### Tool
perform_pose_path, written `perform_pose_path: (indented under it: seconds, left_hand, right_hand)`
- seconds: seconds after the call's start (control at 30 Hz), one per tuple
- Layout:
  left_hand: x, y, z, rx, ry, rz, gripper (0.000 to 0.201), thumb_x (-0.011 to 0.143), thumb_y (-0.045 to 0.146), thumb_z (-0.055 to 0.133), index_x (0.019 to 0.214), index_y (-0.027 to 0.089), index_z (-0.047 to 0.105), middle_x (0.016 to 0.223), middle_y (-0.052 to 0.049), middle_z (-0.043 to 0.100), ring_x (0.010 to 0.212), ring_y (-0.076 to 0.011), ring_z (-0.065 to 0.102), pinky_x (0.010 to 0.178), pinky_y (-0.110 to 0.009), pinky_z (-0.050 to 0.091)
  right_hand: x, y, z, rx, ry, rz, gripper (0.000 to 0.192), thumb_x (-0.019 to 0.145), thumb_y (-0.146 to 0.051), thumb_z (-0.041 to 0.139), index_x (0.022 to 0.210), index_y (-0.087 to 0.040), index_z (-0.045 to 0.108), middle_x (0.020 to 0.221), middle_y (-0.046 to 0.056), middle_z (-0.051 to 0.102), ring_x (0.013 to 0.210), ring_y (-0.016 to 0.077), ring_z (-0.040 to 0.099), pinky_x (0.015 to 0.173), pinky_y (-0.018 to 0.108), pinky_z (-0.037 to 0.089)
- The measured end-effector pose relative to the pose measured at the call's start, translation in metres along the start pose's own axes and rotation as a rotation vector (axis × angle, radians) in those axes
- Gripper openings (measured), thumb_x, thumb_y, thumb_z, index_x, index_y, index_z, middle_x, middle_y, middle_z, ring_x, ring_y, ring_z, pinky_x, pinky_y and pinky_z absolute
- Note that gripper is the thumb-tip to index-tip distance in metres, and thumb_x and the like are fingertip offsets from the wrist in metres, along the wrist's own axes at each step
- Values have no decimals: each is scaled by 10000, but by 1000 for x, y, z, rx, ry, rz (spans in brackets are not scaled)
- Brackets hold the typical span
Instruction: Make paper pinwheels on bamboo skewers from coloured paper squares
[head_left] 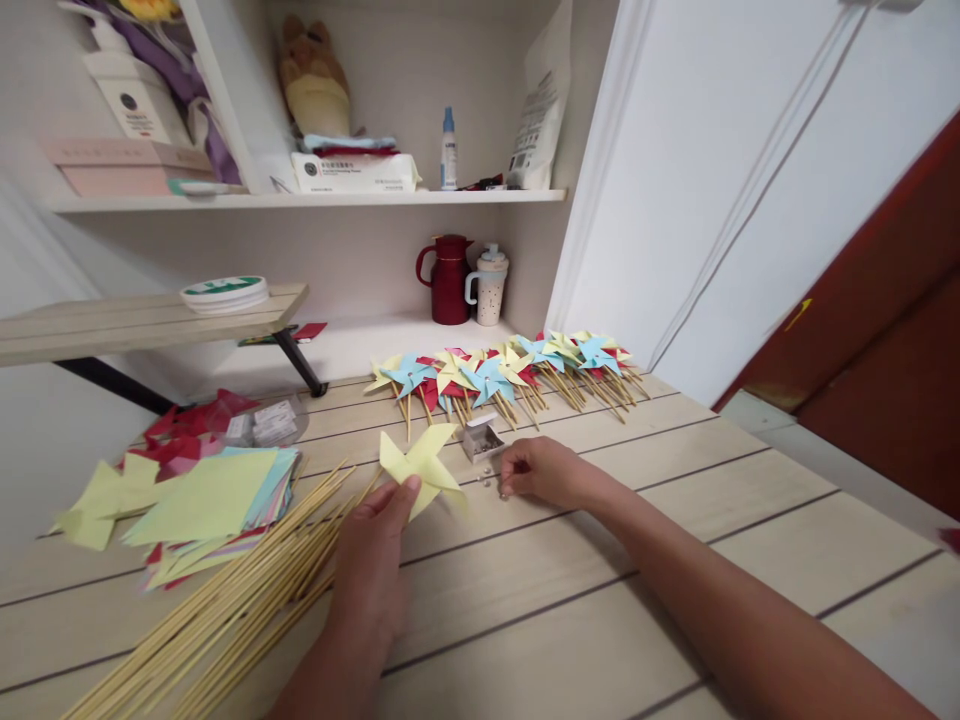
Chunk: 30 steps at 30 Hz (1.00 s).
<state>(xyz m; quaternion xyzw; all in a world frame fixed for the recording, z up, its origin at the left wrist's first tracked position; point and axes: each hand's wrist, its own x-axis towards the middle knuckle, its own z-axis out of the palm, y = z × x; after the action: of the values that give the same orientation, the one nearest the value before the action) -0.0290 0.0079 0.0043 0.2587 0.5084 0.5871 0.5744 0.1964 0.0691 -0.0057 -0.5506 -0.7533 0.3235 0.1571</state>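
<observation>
Far left on the table (570,640), a loose stack of coloured paper squares (206,500) fans out, yellow on top, with red scraps behind it. Next along, a bundle of thin wooden sticks (225,600) runs diagonally toward the near edge. Now the left hand (371,575): fingers closed, thumb pinching the lower edge of a yellow paper pinwheel (420,465), which it holds just above the table. Just past it sits a small open box (481,438), with tiny pins (486,480) scattered on the table beside it. The right hand (544,470) rests there, fingertips curled down and pinching at those pins; whether one is gripped, I cannot tell. Behind, a row of finished pinwheels (502,375) in yellow, blue and red lies on sticks. Up on the shelf (300,200), a white packet (352,172) carries printing, too small to read, and so does the white bag (540,110).
</observation>
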Motion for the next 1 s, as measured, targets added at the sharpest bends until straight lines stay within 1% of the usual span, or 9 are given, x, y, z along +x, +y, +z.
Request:
perform_pose_path:
  seconds: [0.17, 0.27, 0.43, 0.6, 0.8, 1.0]
  left_hand:
    - [0, 0, 1, 23, -22, -2, 350, 598, 327, 830, 882, 130, 776, 850, -83, 766, 776, -188, 671, 732, -292, 498]
    - [1, 0, 0, 40, -19, 9, 330, 605, 332, 828, 869, 141, 778, 881, -78, 768, 805, -182, 667, 761, -285, 486]
    - [3, -2, -2, 55, -14, 6, 337, 603, 360, 828, 854, 142, 776, 876, -75, 764, 790, -184, 656, 757, -294, 473]
    - [3, -2, -2, 67, -15, 7, 332, 628, 356, 815, 878, 141, 772, 866, -69, 757, 825, -178, 635, 786, -292, 454]
    - [3, -3, -3, 71, 0, 17, 331, 615, 361, 823, 857, 140, 772, 848, -68, 753, 806, -176, 632, 772, -292, 452]
    - [2, -3, -2, 36, -18, 12, 317, 597, 345, 835, 835, 145, 775, 781, -58, 749, 796, -182, 654, 775, -292, 470]
  right_hand:
    - [0, 0, 0, 16, 51, 0, 80, 712, -201, 629, 707, -208, 709, 720, -5, 711, 669, 148, 594, 605, 230, 379]
    - [-1, 2, -1, 54, 57, -6, 105, 728, -183, 596, 718, -199, 699, 731, 6, 704, 682, 152, 594, 623, 238, 396]
    - [-2, 4, -4, 162, -11, -22, 148, 712, -146, 579, 776, -183, 707, 762, 15, 702, 701, 144, 600, 632, 227, 427]
    - [-2, 6, -3, 244, -76, -11, 84, 628, -154, 658, 709, -175, 674, 671, -11, 658, 632, 128, 577, 581, 215, 420]
    - [-2, 6, 1, 285, -81, 2, 126, 589, -175, 710, 704, -180, 660, 662, -26, 642, 629, 125, 583, 590, 224, 429]
    - [-2, 4, 0, 256, -88, -27, 63, 608, -149, 682, 662, -176, 663, 649, -19, 652, 628, 128, 587, 590, 222, 420]
